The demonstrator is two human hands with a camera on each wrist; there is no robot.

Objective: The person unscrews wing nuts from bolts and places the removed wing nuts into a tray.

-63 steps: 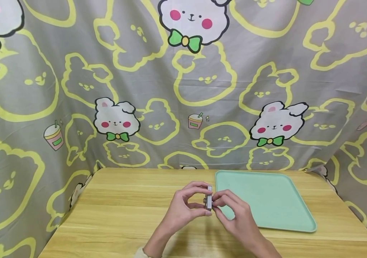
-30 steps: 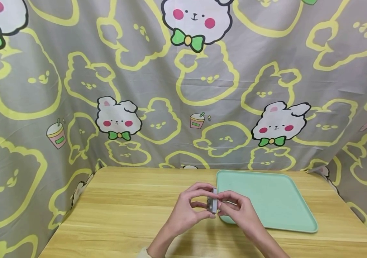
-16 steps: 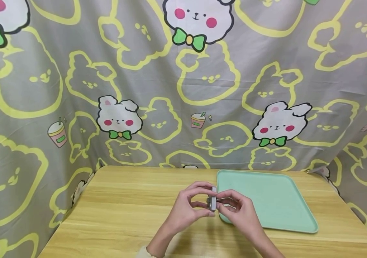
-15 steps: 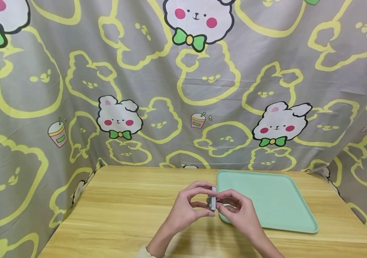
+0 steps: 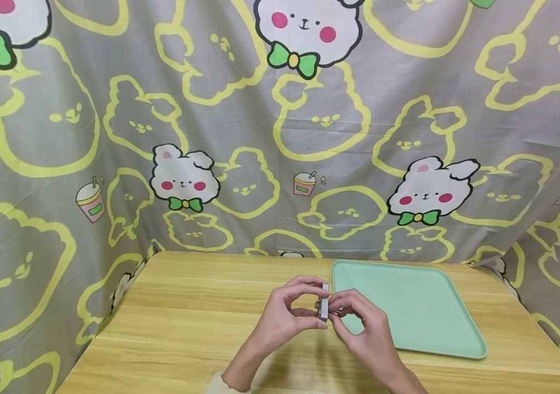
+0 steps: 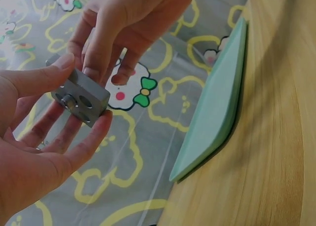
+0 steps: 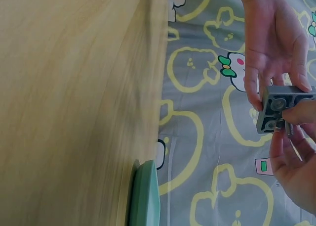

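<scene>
My left hand (image 5: 280, 317) holds a small grey metal block (image 5: 325, 302) upright over the table, thumb and fingers at its edges. In the left wrist view, round holes show on the block's face (image 6: 94, 98), and a short metal stud (image 6: 69, 101) stands out from it. My right hand (image 5: 368, 328) is at the block's other side. There, the right wrist view shows recessed round sockets (image 7: 279, 104) and a threaded screw (image 7: 290, 130) between the right thumb and fingers. The thumb covers part of that face.
A mint-green tray (image 5: 423, 312) lies on the wooden table (image 5: 186, 317), behind and to the right of the hands. A grey curtain (image 5: 240, 126) with cartoon animals hangs behind the table and along both sides.
My right fingers closed in at the block about a second ago and have since loosened slightly, showing more of the screw. The left hand keeps its hold; the head view has shifted a little.
</scene>
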